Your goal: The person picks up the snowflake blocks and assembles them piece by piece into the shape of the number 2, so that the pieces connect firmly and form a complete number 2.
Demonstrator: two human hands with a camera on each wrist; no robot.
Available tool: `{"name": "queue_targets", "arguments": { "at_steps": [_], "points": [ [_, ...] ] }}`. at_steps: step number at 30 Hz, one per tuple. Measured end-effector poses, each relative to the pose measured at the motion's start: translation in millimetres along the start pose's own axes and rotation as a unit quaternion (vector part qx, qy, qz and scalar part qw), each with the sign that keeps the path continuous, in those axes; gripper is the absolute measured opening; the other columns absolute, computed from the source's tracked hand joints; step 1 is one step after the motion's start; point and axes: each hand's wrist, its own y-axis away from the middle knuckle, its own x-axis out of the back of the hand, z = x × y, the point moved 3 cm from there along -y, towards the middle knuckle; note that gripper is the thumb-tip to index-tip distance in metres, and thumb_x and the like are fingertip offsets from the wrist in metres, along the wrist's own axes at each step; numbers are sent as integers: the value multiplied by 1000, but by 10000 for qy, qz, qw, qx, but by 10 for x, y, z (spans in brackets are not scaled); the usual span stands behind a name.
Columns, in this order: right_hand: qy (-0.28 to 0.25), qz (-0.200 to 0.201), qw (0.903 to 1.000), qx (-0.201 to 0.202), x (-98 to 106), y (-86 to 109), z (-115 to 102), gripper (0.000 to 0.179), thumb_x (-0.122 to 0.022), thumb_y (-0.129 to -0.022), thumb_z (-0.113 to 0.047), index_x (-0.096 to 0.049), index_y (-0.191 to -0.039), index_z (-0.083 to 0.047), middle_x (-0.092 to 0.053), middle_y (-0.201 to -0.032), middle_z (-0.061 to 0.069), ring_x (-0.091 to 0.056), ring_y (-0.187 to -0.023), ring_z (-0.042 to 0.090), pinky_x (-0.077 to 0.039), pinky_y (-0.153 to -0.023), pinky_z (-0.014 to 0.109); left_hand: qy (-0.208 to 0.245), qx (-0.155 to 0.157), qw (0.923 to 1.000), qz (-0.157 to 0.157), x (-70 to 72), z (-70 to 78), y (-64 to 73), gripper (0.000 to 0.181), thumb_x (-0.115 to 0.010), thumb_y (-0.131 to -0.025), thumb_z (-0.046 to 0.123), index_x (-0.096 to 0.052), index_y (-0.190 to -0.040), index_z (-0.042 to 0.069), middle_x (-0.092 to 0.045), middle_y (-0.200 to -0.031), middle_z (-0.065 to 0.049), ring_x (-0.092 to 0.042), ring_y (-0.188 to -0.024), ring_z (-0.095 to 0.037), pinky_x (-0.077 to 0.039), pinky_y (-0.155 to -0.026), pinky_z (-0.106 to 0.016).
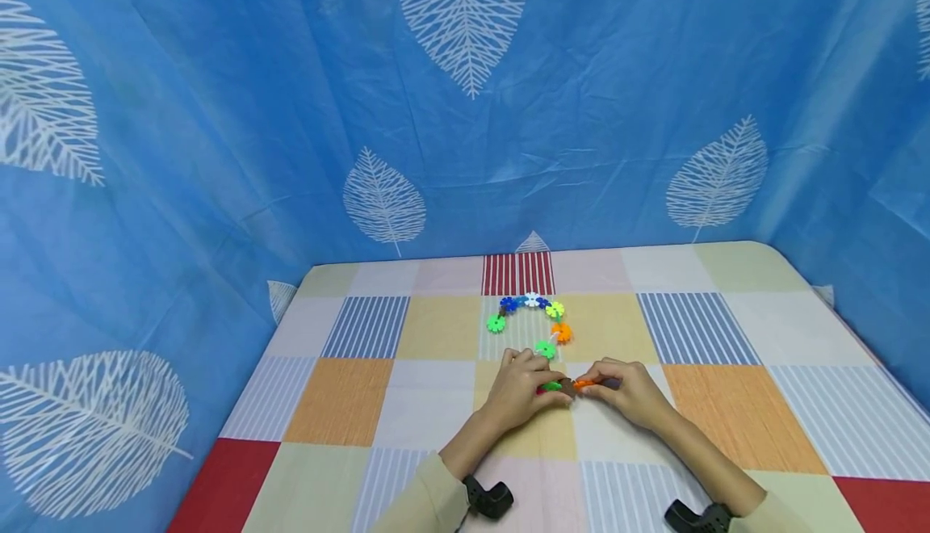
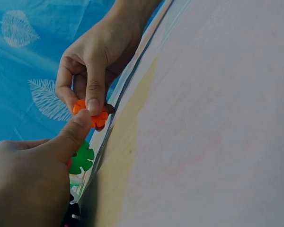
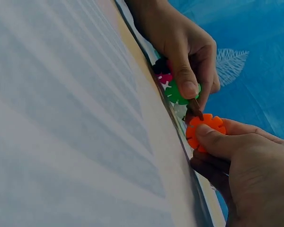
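Observation:
Just in front of the person, the left hand (image 1: pixel 519 392) pinches a brown notched snowflake disc (image 3: pixel 194 111) between thumb and fingers. A green disc (image 3: pixel 176 93) and a pink disc (image 3: pixel 165 78) sit beside it, partly covered by that hand. From the other side the right hand (image 1: pixel 632 392) grips an orange snowflake disc (image 3: pixel 213 124) with thumb and fingertips. The orange disc stands edge to edge with the brown one, and they meet between the two hands. A dark purple piece (image 1: pixel 612 384) shows by the right fingers in the head view.
Beyond the hands a curved chain of joined discs lies on the patchwork tablecloth (image 1: pixel 429 404): green (image 1: pixel 496 324), blue (image 1: pixel 508 304), white (image 1: pixel 532 300), yellow (image 1: pixel 555 309), orange (image 1: pixel 562 333) and another green (image 1: pixel 545 349). A blue leaf-print curtain (image 1: pixel 552 113) surrounds the table's back and sides.

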Motion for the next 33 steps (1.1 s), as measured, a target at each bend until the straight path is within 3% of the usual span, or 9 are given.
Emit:
{"name": "queue_targets", "arguments": {
  "at_steps": [8,13,21,25,29,31,33],
  "points": [
    [46,-14,9999,-115,0,7,28,19,-75,-73,-2,-72,-85,-16,-67,-82,-7,-63,-77,8,-51,-64,20,-159,-195,9997,1,10,12,-16,33,-65,-77,52,-74,-92,25,-48,-71,16,-35,-67,-4,-28,-71,-24],
    [175,-96,9998,13,-15,-15,-5,17,-75,-73,-5,-72,-85,-16,-68,-81,-5,-64,-75,11,-52,-63,23,-189,-283,9994,-22,5,2,-12,32,-64,-77,52,-74,-91,25,-52,-74,16,-37,-69,-3,-29,-71,-23],
    [305,-108,9993,208,-18,-3,43,20,-76,-72,-5,-72,-86,-19,-65,-82,-11,-60,-72,5,-47,-60,18,-293,-137,9995,-38,26,15,-4,34,-65,-75,55,-74,-92,26,-48,-74,15,-35,-69,-4,-27,-69,-23],
    [74,-249,9997,7,-37,40,76,21,-75,-75,-6,-71,-93,-16,-66,-86,-8,-61,-75,6,-49,-64,19,-438,-18,9990,-3,57,10,29,48,-66,-69,64,-73,-101,28,-50,-84,12,-38,-75,-7,-28,-70,-24],
    [-237,-233,9993,-159,-23,36,-25,27,-75,-72,-1,-68,-97,-6,-67,-88,2,-62,-75,12,-50,-66,21,-114,355,9992,-106,151,-115,59,69,-69,-61,69,-66,-114,26,-52,-96,7,-42,-84,-9,-33,-72,-23],
    [-316,-233,9991,-158,-10,13,-107,29,-76,-71,2,-67,-98,-3,-66,-87,6,-62,-74,16,-49,-66,22,232,760,9960,-414,230,-236,88,75,-71,-59,68,-61,-117,23,-52,-97,7,-44,-86,-9,-35,-72,-22],
    [-327,-231,9991,-123,-5,-9,-169,29,-76,-69,4,-66,-96,-1,-66,-86,8,-61,-73,18,-49,-65,22,739,1243,9850,-947,308,-372,140,77,-74,-59,64,-56,-119,20,-52,-96,6,-45,-84,-8,-38,-71,-22]
  ]
}}
